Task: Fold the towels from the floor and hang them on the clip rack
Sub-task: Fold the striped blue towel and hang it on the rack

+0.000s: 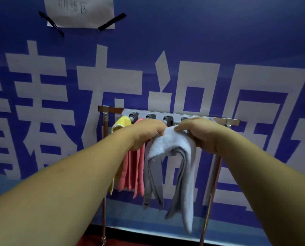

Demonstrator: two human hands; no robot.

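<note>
A folded light blue towel hangs draped between both hands just below the clip rack. My left hand pinches its top left edge and my right hand pinches its top right. The grey rack with several round clips sits on a metal rail. A yellow towel hangs from the leftmost clip and a pink towel beside it, partly behind my left hand. A grey towel hangs behind the blue one.
The rail stands on two metal posts close against a blue banner wall with large white characters. A taped paper sheet is at the top. A strip of red floor shows at the bottom.
</note>
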